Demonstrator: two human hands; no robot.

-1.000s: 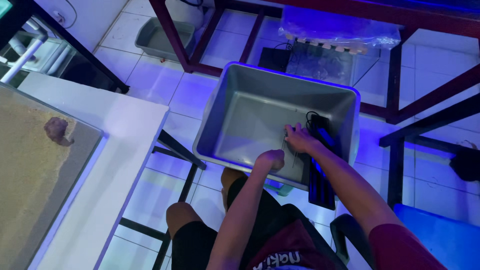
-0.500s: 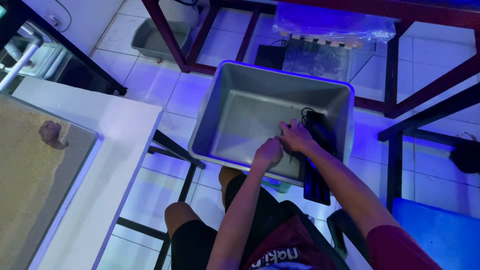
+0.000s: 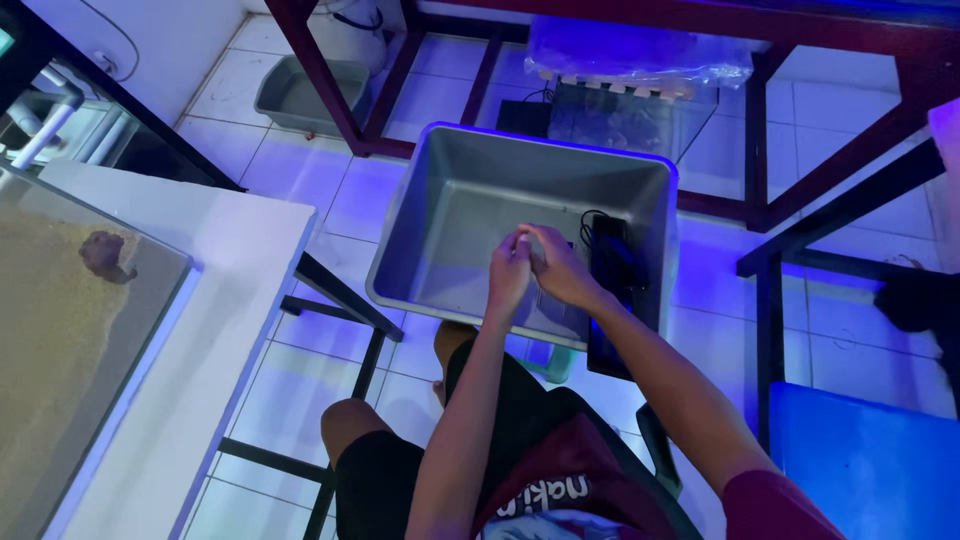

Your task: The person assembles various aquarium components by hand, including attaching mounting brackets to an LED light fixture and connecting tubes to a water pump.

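A grey plastic tub [image 3: 450, 215] stands in front of my knees. Both hands meet above its near half. My left hand [image 3: 508, 272] is curled into a fist and presses against my right hand [image 3: 560, 268]. The right fingers pinch a small pale object [image 3: 533, 247] that is too small to identify. A black flat device [image 3: 615, 290] with a coiled black cord lies over the tub's right near rim, just right of my right hand.
A glass tank with sand [image 3: 60, 330] on a white stand [image 3: 230, 300] sits at my left. A second grey tub [image 3: 300, 95] lies on the tiled floor. A plastic-covered glass tank [image 3: 630, 90] stands under a dark red frame [image 3: 330, 90]. A blue surface [image 3: 860, 450] is at lower right.
My right hand left the black device and moved left. My left fist rose from the tub's near rim to meet it over the tub.
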